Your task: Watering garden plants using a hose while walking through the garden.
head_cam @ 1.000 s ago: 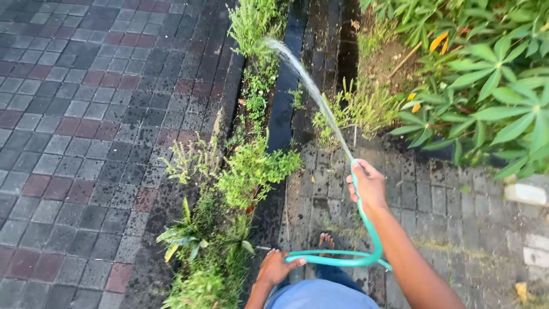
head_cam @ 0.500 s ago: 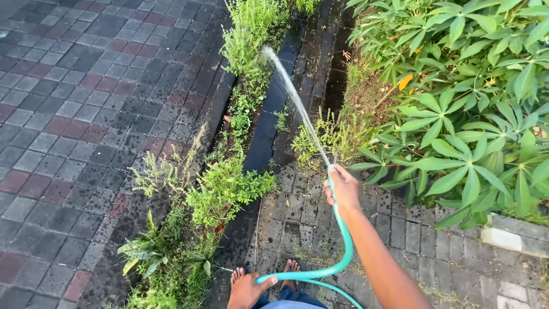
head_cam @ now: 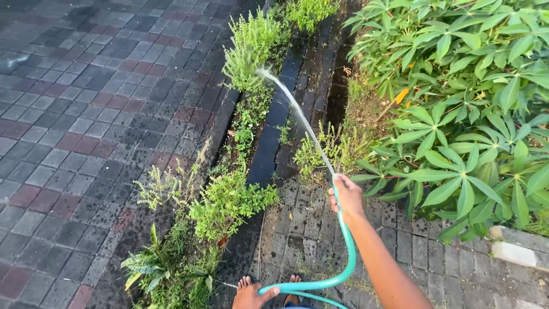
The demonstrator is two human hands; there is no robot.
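My right hand (head_cam: 346, 194) grips the end of a green garden hose (head_cam: 349, 252). A thin jet of water (head_cam: 297, 111) arcs up and to the left from it and lands on a green bush (head_cam: 251, 46) growing along the gutter. The hose curves down from my right hand to the bottom edge, where my left hand (head_cam: 253, 296) holds a lower stretch of it. My toes show just below the hose loop.
Grey and red paving (head_cam: 86, 126) fills the left, wet near the weeds (head_cam: 229, 200). A dark wet gutter (head_cam: 269, 143) runs up the middle. Large-leafed shrubs (head_cam: 469, 114) crowd the right. Wet brick paving (head_cam: 303, 229) lies under my feet.
The view has shifted so more shrubs show on the right. My right hand has dropped slightly, and the jet now lands on the bush further up the gutter. My left hand sits lower in view.
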